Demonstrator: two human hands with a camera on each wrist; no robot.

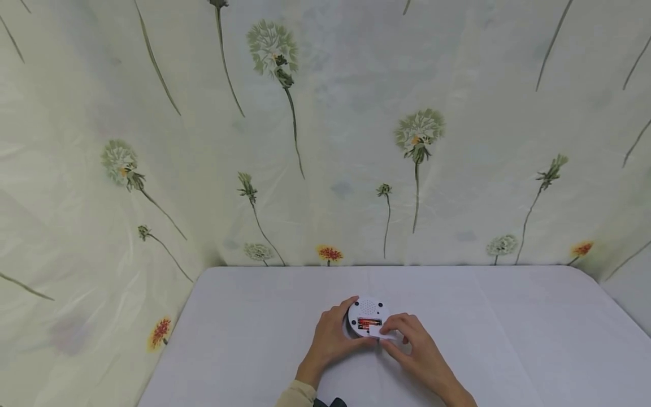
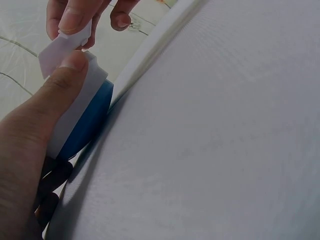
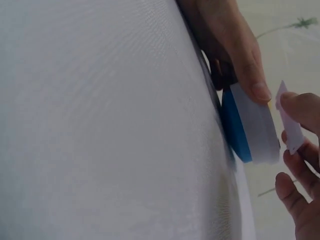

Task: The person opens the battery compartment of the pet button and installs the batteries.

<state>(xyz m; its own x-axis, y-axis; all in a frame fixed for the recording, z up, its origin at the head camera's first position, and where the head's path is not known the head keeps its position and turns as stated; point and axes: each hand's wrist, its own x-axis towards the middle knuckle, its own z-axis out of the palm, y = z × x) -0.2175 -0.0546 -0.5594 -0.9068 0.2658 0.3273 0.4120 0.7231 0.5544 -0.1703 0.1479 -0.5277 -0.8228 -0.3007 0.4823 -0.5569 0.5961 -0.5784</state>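
A round white device with a blue lower part [image 2: 92, 117] rests on the table with its perforated back [image 1: 368, 307] facing up. My left hand [image 1: 330, 337] grips it, thumb along the near side and fingers round the far left. Orange batteries [image 1: 369, 323] show in the open compartment on the back. Between thumb and fingers my right hand [image 1: 419, 353] pinches a small white battery cover [image 3: 291, 125]. In the right wrist view the cover stands just apart from the device's white rim [image 3: 257, 125]; in the head view it overlaps part of the compartment.
A white cloth covers the table [image 1: 244, 316]. Behind it and on the left hangs a pale curtain [image 1: 346, 141] printed with dandelions. Something dark [image 1: 337, 402] shows at the bottom edge, beside the left sleeve [image 1: 297, 394].
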